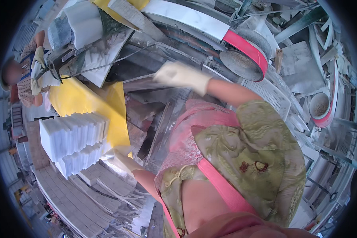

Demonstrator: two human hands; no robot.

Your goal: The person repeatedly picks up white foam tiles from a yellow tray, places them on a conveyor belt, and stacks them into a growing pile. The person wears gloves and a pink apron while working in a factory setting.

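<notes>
The person's left hand (pixel 123 160), in a cream glove, is at the near end of the lower row of white stone tiles (pixel 78 159); its fingers are partly hidden, and whether they grip a tile or merely touch the row cannot be told. The tiles stand on edge, packed face to face, with a second upper row (pixel 73 131) just beyond them. The right hand (pixel 180 77), gloved alike, is stretched out in front of the body, blurred, over dark machinery; its fingers look bent, but how far they close, or on what, cannot be told.

A yellow sheet (pixel 97 107) lies beside the tile rows, bending down toward the left hand. Grey boards (pixel 61 194) lie below the rows. Farther off, a curved white-and-red guard (pixel 248 51) runs past a round grey disc (pixel 240 63). At the far left stands a co-worker (pixel 27 81) in gloves.
</notes>
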